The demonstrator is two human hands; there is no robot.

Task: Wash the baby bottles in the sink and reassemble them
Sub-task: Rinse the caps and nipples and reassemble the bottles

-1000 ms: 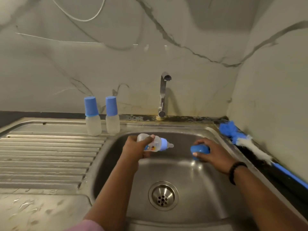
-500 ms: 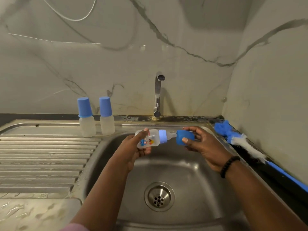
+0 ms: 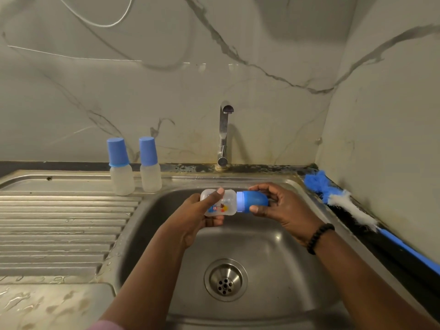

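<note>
The bottle (image 3: pixel 219 203) lies sideways above the sink's (image 3: pixel 273 246) back edge, left hand (image 3: pixel 197 215) curled round its cloudy, waisted plastic body. The right hand (image 3: pixel 283 208) pinches the smooth blue cap (image 3: pixel 256 201) over its neck. Wet plastic may slip, or the cap seat crooked. Two capped bottles (image 3: pixel 134 172) stand at the drainboard's (image 3: pixel 59 222) ribbed back edge.

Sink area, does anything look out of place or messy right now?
The brush lies along the right counter edge by the wall, and grime stains the ledge behind the sink. Nothing looks spilled or broken.
</note>
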